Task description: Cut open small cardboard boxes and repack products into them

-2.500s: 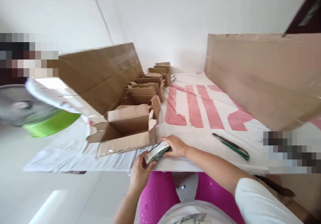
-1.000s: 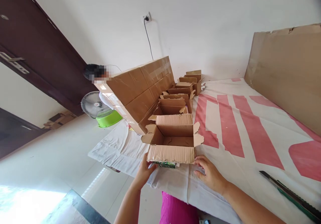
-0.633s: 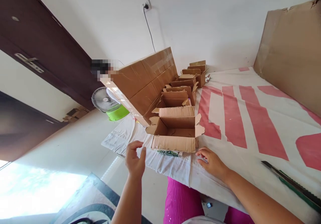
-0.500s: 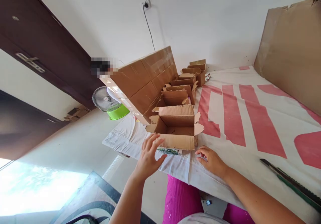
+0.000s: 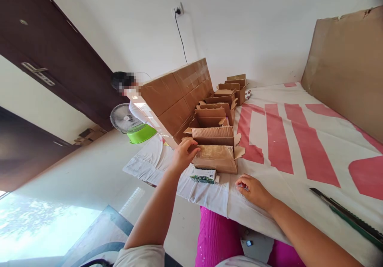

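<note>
My left hand (image 5: pixel 186 154) is at the near left corner of the closest open-topped cardboard box (image 5: pixel 220 165). Its thumb and fingers pinch the front flap (image 5: pixel 214 152), which is raised over the opening and hides the inside. Just in front of this box lies a small white-and-green carton (image 5: pixel 204 176) on the cloth. My right hand (image 5: pixel 253 190) rests on the cloth right of the carton, fingers loosely curled with nothing in them. It touches neither box nor carton.
More open boxes (image 5: pixel 211 117) stand in a row behind. A large cardboard box (image 5: pixel 176 97) borders them on the left. A green utility knife (image 5: pixel 347 215) lies at right on the red-and-white cloth (image 5: pixel 279 139). A person (image 5: pixel 122 81), a fan (image 5: pixel 124 117) and a green basin (image 5: pixel 140 133) are beyond.
My left hand has moved up and forward onto the front flap, which has swung up from its outward lie. The small carton now shows more fully. My right hand stays nearly still.
</note>
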{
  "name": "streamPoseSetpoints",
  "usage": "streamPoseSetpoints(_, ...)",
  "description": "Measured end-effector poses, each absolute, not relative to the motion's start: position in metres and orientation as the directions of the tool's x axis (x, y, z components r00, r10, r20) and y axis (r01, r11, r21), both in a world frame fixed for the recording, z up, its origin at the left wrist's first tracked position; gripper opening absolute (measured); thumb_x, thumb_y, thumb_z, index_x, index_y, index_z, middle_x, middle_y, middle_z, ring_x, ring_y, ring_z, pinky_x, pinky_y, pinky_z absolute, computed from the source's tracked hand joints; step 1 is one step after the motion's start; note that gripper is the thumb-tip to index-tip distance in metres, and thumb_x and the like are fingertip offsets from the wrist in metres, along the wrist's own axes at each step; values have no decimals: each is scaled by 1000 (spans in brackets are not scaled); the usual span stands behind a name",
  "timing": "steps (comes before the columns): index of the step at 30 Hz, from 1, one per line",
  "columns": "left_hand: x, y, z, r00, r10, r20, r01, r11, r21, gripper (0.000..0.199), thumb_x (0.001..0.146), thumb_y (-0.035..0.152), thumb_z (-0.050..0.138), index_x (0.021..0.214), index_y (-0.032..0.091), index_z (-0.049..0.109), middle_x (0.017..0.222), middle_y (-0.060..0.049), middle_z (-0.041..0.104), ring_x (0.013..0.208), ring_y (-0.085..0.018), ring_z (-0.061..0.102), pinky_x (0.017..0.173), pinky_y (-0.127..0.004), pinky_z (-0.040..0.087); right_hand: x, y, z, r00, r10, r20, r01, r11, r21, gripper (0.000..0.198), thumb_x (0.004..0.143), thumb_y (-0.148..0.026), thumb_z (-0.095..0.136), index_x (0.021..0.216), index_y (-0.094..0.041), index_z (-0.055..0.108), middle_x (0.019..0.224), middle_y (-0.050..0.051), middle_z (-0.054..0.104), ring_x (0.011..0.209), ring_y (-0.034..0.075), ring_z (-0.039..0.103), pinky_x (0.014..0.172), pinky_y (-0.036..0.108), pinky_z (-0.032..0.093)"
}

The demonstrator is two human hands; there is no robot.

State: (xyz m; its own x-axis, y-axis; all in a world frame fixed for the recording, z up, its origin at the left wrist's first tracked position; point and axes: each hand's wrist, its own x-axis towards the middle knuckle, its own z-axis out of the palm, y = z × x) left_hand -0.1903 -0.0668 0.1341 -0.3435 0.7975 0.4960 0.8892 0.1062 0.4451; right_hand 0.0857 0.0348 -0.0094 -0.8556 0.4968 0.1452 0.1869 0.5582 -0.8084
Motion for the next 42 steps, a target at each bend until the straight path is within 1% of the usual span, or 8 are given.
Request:
streamPoseSetpoints(4, -191, -59, 128, -274, 839, 469, 921, 88, 380, 15, 85, 30, 57, 94, 19, 64, 95, -6, 67, 92, -21, 61, 84, -35, 49, 86, 34, -10, -853, 500, 149, 188, 561, -806, 10, 83, -22, 55, 87, -21, 64, 90, 4, 63, 78, 17, 58, 70, 31, 48)
streamPoseSetpoints(8, -196, -58, 119, -237, 867, 438, 921, 57, 384, 18, 89, 26, 50, 98, 19, 64, 98, -6, 67, 98, -21, 60, 90, -37, 48, 86, 34, -10, -854, 505, 127, 200, 544, -815, 10, 83, -22, 55, 88, -20, 64, 92, 4, 64, 78, 16, 59, 70, 30, 48)
streamPoseSetpoints(12, -204, -58, 116, -249, 874, 418, 914, 69, 401, 27, 88, 16, 40, 99, 20, 65, 98, -5, 68, 94, -19, 62, 87, -35, 50, 86, 34, -8, -861, 494, 118, 201, 546, -813, 11, 83, -23, 55, 88, -20, 64, 92, 4, 64, 79, 17, 59, 71, 30, 47)
streamPoseSetpoints(18, -205, -58, 116, -254, 872, 418, 914, 75, 399, 23, 86, 22, 50, 103, 20, 65, 101, -6, 69, 97, -22, 62, 88, -38, 50, 87, 35, -8, -866, 487, 110, 200, 541, -817, 10, 83, -22, 55, 87, -20, 64, 91, 4, 63, 79, 17, 58, 70, 30, 46)
streamPoseSetpoints(22, -192, -63, 123, -163, 885, 436, 955, 30, 296, 22, 87, 28, 55, 107, 22, 64, 117, -7, 67, 123, -26, 52, 109, -50, 33, 86, 36, -9, -870, 480, 109, 195, 540, -819, 10, 82, -22, 55, 87, -20, 64, 91, 5, 63, 79, 18, 57, 70, 30, 46)
streamPoseSetpoints(26, -178, -67, 128, -73, 941, 331, 982, 9, 191, 40, 80, 38, 68, 116, 23, 60, 130, -9, 62, 133, -31, 44, 115, -58, 17, 85, 37, -9, -873, 475, 106, 192, 536, -822, 10, 81, -22, 55, 86, -19, 64, 91, 5, 63, 79, 18, 58, 72, 31, 46)
streamPoseSetpoints(35, -173, -61, 122, -68, 967, 245, 962, -1, 272, 47, 81, 34, 66, 124, 24, 51, 129, -8, 62, 122, -25, 56, 117, -55, 19, 87, 37, -7, -875, 471, 110, 188, 541, -819, 10, 81, -23, 55, 86, -20, 63, 90, 4, 62, 79, 17, 57, 72, 31, 46)
streamPoseSetpoints(42, -178, -64, 128, -114, 936, 333, 944, -3, 331, 63, 74, 34, 73, 130, 23, 47, 133, -11, 54, 127, -29, 48, 110, -50, 36, 86, 38, -10, -878, 467, 106, 191, 545, -816, 10, 82, -23, 55, 87, -20, 63, 92, 4, 62, 80, 17, 57, 74, 32, 46)
